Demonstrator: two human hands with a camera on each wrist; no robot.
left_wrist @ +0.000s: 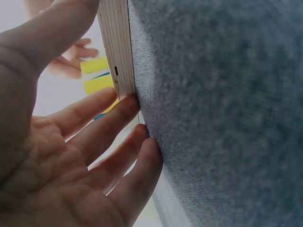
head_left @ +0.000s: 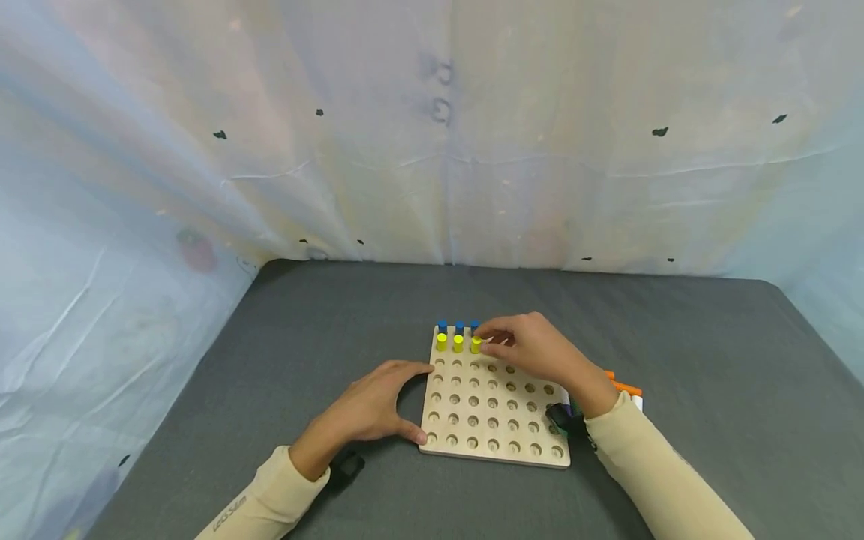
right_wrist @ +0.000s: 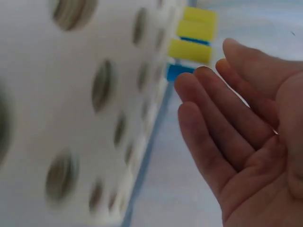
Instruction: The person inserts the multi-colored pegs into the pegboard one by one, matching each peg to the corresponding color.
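A pale wooden board with rows of round holes lies on the grey cloth. Three blue pegs stand along its far edge, with three yellow pegs in the row before them. My left hand spreads along the board's left side, thumb at the near corner; in the left wrist view its straight fingertips touch the layered edge. At the rightmost yellow peg is my right hand, fingers extended. The right wrist view shows a gap between this hand and the yellow pegs.
Orange pegs and a white piece lie right of the board, partly behind the right wrist. Dark wrist cameras sit below both wrists. A pale curtain hangs behind the grey table.
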